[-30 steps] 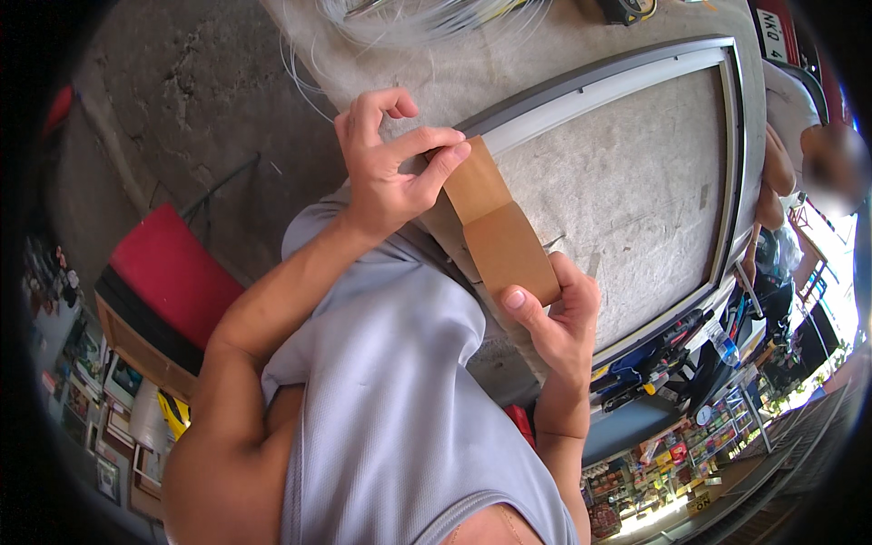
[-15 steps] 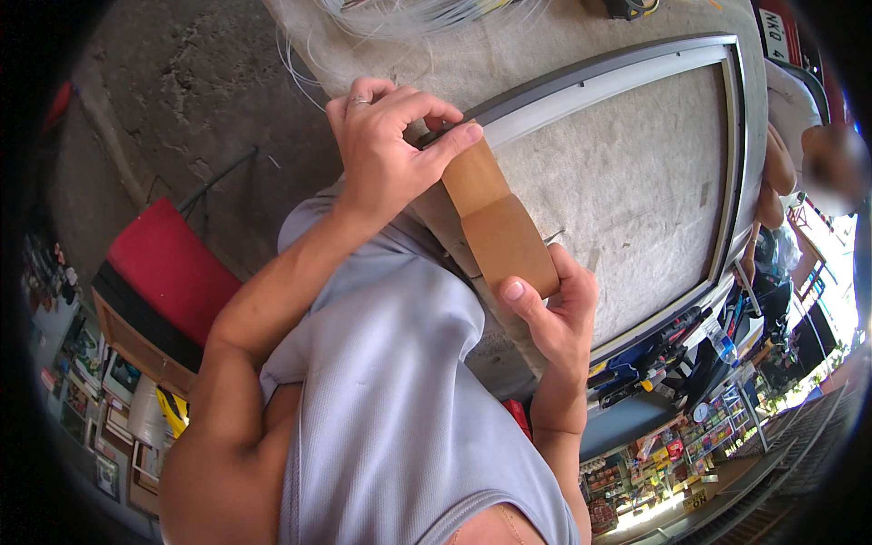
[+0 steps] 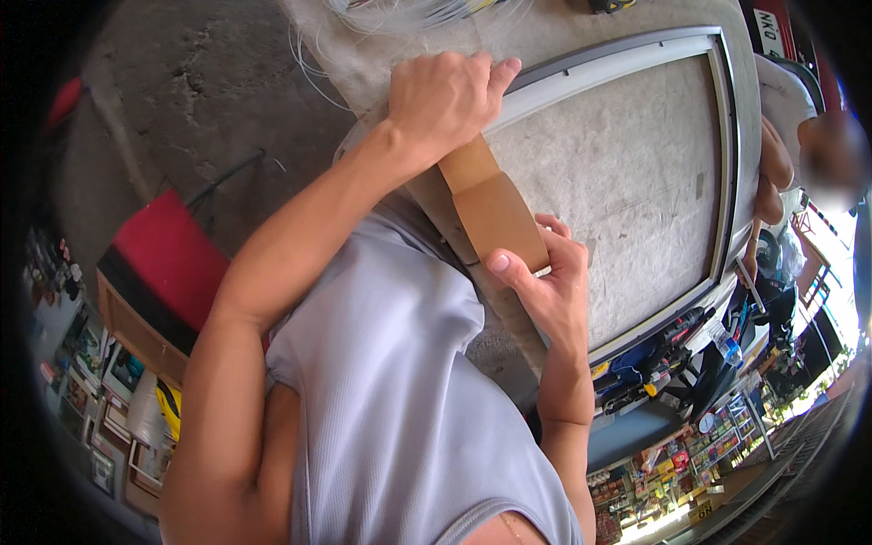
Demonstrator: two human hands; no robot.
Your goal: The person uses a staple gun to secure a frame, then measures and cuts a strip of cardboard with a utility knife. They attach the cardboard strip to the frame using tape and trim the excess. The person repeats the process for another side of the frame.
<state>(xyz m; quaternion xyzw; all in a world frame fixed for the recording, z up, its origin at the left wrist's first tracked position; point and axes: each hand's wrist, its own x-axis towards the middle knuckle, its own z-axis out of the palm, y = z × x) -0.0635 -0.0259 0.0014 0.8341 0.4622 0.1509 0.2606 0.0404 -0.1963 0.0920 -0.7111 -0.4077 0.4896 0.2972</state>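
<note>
Pale grey worktable (image 3: 559, 32): rectangular metal frame (image 3: 599, 74), loosely coiled clear strands (image 3: 409, 14).

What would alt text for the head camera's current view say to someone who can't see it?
A bare right hand grips the near end of a brown cardboard piece, while the left hand covers its far end. A grey rectangular frame lies on a pale table, with clear, loosely coiled strands at the top edge.

Card strip (image 3: 497, 218) plain tan-brown; frame (image 3: 590, 81) white, grey-edged — shirt (image 3: 391, 363) pale lavender-grey, tabletop (image 3: 636, 163) mottled grey.
</note>
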